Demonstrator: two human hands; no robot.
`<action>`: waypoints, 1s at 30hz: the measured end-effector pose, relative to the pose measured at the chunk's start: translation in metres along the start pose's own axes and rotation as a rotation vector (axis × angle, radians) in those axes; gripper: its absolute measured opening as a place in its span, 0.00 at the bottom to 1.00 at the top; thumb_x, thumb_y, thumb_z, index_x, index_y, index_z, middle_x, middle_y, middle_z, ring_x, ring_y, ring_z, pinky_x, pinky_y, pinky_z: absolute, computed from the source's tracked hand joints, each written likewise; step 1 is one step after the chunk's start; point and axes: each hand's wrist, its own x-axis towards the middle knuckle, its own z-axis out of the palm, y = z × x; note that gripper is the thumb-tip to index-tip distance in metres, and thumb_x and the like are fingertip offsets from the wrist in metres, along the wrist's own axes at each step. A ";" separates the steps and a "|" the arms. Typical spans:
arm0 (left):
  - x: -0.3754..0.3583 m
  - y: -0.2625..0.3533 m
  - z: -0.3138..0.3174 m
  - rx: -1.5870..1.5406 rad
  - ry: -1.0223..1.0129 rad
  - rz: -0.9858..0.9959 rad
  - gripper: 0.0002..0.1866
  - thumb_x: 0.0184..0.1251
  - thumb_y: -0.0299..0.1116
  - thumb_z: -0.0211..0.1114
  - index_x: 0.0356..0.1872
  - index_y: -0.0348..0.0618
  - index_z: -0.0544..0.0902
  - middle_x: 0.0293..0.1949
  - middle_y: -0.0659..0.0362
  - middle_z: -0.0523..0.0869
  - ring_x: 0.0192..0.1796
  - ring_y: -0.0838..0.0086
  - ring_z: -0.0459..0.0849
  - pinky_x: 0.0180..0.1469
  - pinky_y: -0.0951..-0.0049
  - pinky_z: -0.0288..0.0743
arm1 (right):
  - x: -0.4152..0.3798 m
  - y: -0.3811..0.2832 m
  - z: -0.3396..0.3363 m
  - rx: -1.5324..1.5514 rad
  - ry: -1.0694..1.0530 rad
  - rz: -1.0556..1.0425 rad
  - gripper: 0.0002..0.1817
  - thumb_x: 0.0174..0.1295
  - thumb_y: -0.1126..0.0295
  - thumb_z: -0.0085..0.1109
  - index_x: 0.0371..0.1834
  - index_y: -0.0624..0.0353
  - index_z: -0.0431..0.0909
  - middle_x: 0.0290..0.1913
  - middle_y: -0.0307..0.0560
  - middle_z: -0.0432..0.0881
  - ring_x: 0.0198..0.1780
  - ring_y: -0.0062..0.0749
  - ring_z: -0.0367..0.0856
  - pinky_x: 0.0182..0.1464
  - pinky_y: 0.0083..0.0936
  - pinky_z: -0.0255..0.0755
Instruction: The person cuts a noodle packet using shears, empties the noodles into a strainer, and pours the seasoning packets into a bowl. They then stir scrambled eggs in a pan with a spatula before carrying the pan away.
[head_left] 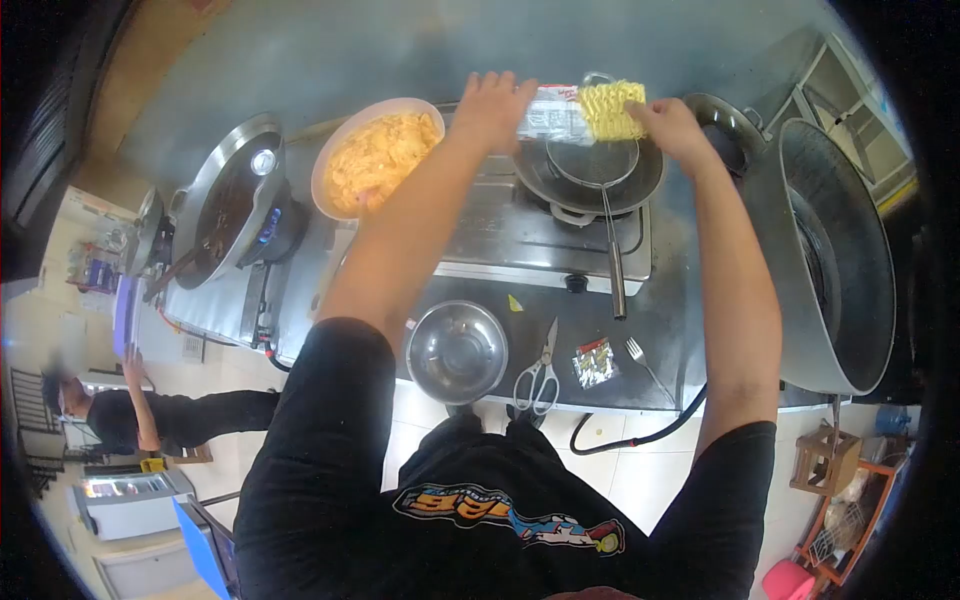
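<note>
A yellow block of instant noodles (613, 111) sticks partway out of its silvery packet (556, 115). My left hand (494, 112) is closed on the packet's left end. The fingers of my right hand (672, 127) pinch the bare noodle block at its right edge. Beneath them, a wire strainer (592, 165) with a long handle rests over a dark pan (640, 185) on the gas stove (480, 225).
A pink bowl (330, 205) of orange-yellow food stands left of the stove. Along the near edge are a steel bowl (457, 352), scissors (540, 378), sachets (596, 363) and a fork (650, 368). Large woks (850, 270) flank me. Another person (170, 418) stands far left.
</note>
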 end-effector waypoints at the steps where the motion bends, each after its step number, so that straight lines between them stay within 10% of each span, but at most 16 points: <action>1: 0.002 0.000 -0.005 0.055 -0.034 0.026 0.45 0.47 0.40 0.80 0.70 0.52 0.68 0.64 0.50 0.74 0.70 0.54 0.70 0.75 0.41 0.57 | 0.010 0.011 0.008 -0.055 -0.013 -0.008 0.28 0.63 0.52 0.63 0.43 0.75 0.84 0.35 0.57 0.87 0.37 0.40 0.86 0.44 0.35 0.78; 8: 0.017 0.018 -0.037 0.310 -0.162 0.102 0.40 0.51 0.40 0.79 0.69 0.62 0.74 0.66 0.57 0.75 0.71 0.58 0.69 0.73 0.34 0.56 | 0.031 0.031 0.063 -0.572 0.121 0.085 0.27 0.70 0.49 0.55 0.57 0.63 0.82 0.59 0.65 0.81 0.62 0.57 0.79 0.68 0.46 0.68; 20: 0.058 0.081 -0.037 0.572 -0.129 0.258 0.19 0.69 0.41 0.63 0.60 0.72 0.83 0.62 0.61 0.78 0.71 0.63 0.69 0.69 0.44 0.59 | -0.173 0.043 -0.011 -0.410 0.207 -0.309 0.15 0.69 0.62 0.57 0.41 0.64 0.85 0.36 0.64 0.82 0.44 0.61 0.81 0.50 0.48 0.73; 30: -0.003 0.075 -0.072 0.224 0.102 0.030 0.37 0.60 0.54 0.70 0.72 0.61 0.73 0.67 0.56 0.75 0.73 0.60 0.67 0.75 0.50 0.55 | -0.316 0.142 0.054 -0.127 -0.172 0.157 0.15 0.65 0.63 0.61 0.42 0.66 0.84 0.34 0.62 0.84 0.37 0.53 0.84 0.43 0.40 0.74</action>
